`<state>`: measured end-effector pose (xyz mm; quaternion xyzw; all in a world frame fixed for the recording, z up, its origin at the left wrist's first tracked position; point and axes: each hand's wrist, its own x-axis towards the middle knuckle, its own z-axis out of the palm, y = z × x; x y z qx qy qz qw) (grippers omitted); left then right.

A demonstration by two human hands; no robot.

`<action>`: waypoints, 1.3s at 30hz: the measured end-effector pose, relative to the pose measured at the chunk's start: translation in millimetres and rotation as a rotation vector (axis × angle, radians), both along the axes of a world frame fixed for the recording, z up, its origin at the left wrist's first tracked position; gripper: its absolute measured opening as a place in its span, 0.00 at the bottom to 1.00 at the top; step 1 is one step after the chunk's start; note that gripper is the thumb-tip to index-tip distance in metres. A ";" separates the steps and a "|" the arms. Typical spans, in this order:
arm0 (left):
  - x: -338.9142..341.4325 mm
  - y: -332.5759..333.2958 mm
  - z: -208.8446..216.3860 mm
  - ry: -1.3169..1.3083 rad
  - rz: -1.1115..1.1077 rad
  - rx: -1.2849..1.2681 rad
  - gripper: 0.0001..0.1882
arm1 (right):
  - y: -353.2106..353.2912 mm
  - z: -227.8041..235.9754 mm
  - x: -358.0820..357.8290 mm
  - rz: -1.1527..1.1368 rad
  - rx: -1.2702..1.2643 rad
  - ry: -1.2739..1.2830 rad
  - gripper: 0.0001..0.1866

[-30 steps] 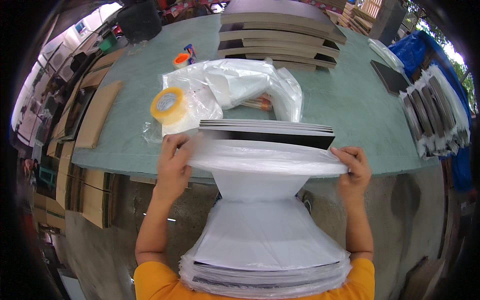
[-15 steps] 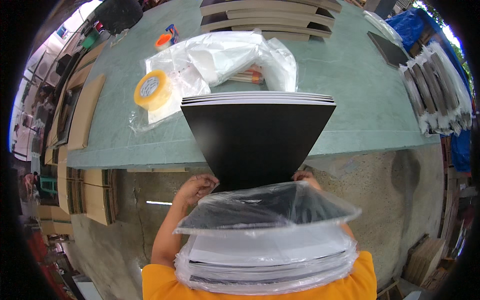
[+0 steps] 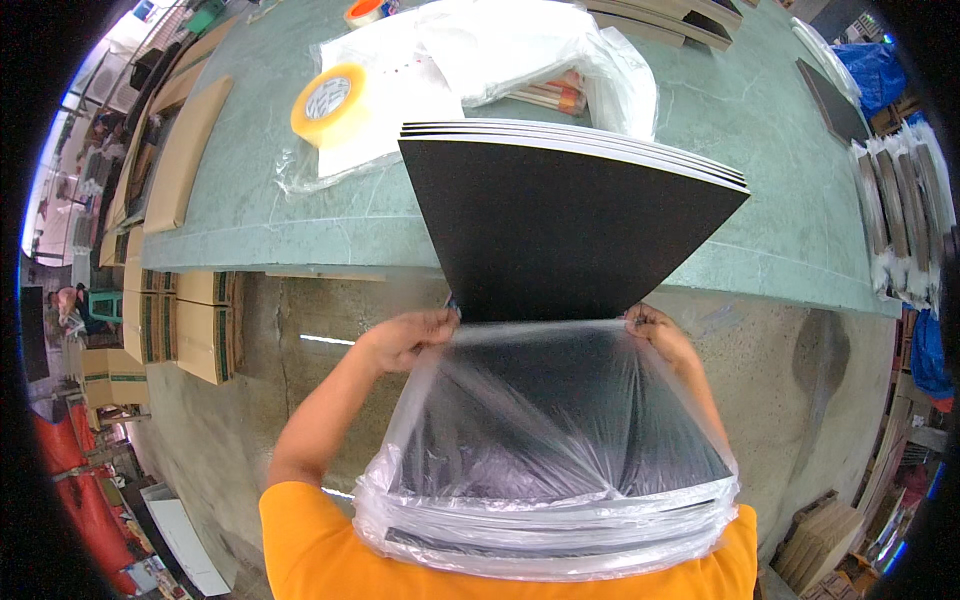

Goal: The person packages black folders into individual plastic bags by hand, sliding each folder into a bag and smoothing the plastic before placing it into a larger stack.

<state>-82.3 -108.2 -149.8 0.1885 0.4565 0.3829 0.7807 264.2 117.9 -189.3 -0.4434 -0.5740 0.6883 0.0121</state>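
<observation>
Stack of black boards (image 3: 560, 225), frame centre, far end resting on table (image 3: 740, 110) edge. Clear plastic bag (image 3: 540, 440) drawn approx. halfway up — upper half bare. Left hand (image 3: 405, 338) & right hand (image 3: 660, 332): each grip pinched shut on bag mouth.

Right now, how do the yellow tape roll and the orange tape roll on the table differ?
The yellow tape roll sits nearer the person, on a clear plastic sheet; the orange tape roll sits at the far edge of the view, partly cut off. The yellow tape roll looks larger; the orange tape roll smaller. Both lie on the green table, untouched by either hand.
</observation>
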 end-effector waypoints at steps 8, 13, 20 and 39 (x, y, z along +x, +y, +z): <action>3.3 20.2 -90.2 0.658 -0.037 -0.097 0.15 | -5.9 -83.4 -4.1 0.006 0.804 -0.474 0.10; -2.0 12.2 139.9 0.765 -0.232 0.530 0.10 | 13.8 126.3 -2.6 0.524 0.071 0.292 0.15; 79.4 47.4 55.9 0.329 -0.612 0.728 0.21 | -36.6 83.3 -66.3 1.081 -0.071 0.447 0.26; 35.0 379.9 166.1 1.893 -0.689 0.835 0.11 | -22.6 -34.6 -51.8 0.865 0.267 -0.019 0.34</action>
